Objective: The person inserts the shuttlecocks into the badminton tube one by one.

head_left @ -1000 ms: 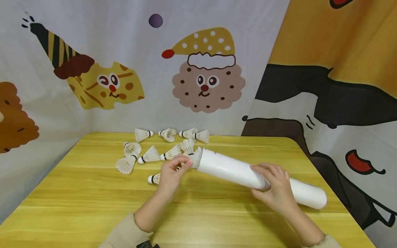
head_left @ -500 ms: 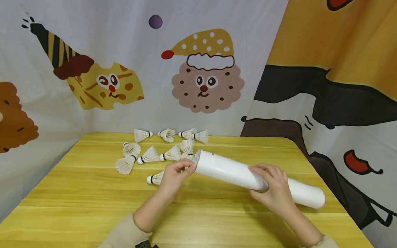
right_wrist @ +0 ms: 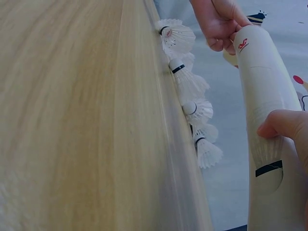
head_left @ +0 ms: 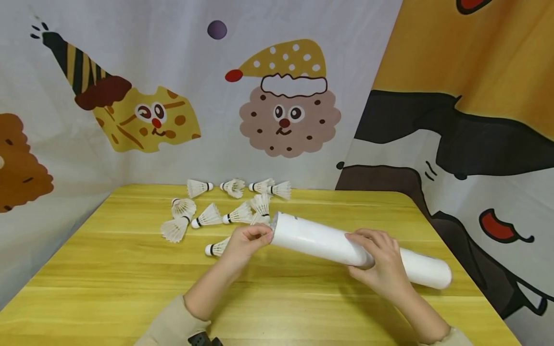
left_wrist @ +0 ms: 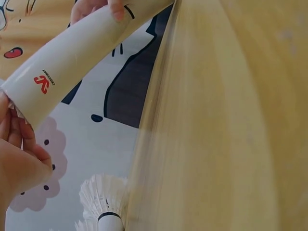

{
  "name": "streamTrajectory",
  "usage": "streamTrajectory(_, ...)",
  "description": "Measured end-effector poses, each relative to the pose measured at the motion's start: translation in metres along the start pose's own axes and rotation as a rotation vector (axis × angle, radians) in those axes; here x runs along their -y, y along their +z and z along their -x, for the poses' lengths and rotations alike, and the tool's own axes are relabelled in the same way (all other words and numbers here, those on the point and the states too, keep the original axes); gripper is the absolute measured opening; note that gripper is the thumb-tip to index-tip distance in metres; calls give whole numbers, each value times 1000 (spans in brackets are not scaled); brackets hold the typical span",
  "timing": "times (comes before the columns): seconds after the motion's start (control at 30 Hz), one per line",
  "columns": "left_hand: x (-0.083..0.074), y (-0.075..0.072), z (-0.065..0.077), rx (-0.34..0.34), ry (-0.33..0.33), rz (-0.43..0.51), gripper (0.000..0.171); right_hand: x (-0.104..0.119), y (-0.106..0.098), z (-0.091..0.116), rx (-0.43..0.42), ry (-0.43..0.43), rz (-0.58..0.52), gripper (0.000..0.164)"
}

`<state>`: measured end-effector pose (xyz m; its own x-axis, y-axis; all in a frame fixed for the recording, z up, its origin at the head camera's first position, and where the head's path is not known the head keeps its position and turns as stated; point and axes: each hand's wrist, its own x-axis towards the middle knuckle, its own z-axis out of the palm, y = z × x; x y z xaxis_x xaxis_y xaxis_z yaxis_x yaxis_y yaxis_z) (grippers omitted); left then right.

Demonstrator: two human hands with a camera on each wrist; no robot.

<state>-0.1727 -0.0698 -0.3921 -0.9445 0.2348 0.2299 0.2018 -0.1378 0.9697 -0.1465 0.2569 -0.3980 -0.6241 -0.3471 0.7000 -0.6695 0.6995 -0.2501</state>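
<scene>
A long white shuttlecock tube slants across the table, its mouth raised toward the left. My right hand grips it round the middle. At the mouth, my left hand has its fingertips curled at the rim, pinching the feathers of a shuttlecock that is mostly hidden inside. The right wrist view shows another shuttlecock through a clear strip in the tube, its black-banded cork away from the mouth. Red lettering marks the tube near its mouth.
Several white feather shuttlecocks lie at the back left of the wooden table. One shuttlecock lies just behind the left wrist; another is farther back. A cartoon-printed curtain hangs behind the table.
The left hand has pushed the shuttlecock rightward into the tube; feathers that stuck out of the mouth are now inside. The tube's mouth has dipped slightly; the right hand keeps its grip.
</scene>
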Motion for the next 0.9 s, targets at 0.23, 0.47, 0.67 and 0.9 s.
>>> streamTrajectory(0.23,1,-3,0,52,-15,7,22,-1,0,1,13,6,-3,70)
streamTrajectory(0.47,-2,-10,0,154,38,-37,23,-3,0,1,24,4,6,74)
streamTrajectory(0.67,-5,-15,-1,237,88,-106,20,-3,0,1,25,7,8,76)
streamTrajectory(0.9,-8,-22,-3,158,176,-263,15,-4,-2,0,5,21,-5,70)
